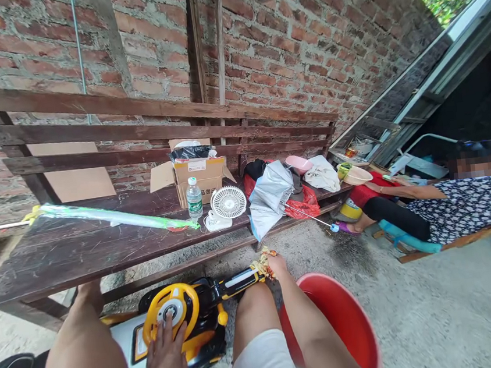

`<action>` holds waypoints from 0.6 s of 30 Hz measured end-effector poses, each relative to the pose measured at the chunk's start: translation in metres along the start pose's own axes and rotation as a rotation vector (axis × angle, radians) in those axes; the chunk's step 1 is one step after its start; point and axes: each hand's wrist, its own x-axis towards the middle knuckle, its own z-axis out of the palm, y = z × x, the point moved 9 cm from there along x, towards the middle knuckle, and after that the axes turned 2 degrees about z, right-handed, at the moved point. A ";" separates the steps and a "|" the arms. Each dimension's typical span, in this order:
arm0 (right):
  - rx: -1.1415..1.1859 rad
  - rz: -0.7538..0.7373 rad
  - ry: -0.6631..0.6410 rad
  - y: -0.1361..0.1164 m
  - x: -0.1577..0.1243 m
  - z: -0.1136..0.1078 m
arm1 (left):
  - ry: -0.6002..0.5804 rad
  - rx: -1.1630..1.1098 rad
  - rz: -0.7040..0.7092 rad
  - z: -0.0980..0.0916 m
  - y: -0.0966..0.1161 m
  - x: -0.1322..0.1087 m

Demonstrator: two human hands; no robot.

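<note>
A yellow, black and silver ride-on toy car (127, 337) stands on the ground between my legs. My left hand (167, 356), a beaded bracelet at its wrist, rests with fingers outstretched on the lower part of the yellow steering wheel (196, 306). In my right hand (277, 264) is a crumpled, yellowish patterned cloth (262, 263). The cloth touches the far end of a black and yellow bar (240, 283) that sticks out from the car's front. My right fingers are partly hidden. Below my right forearm is a red bucket (344, 314).
A wooden bench (81, 248) runs along the brick wall. It bears a cardboard box (203, 179), a water bottle (194, 198), a small white fan (229, 202), a silver umbrella (270, 193) and a green-white wrapped length (117, 215). Another person (462, 202) sits at the right.
</note>
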 end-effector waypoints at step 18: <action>-0.370 -0.349 -0.079 -0.074 -0.090 0.041 | -0.131 -0.061 -0.024 -0.001 0.031 0.027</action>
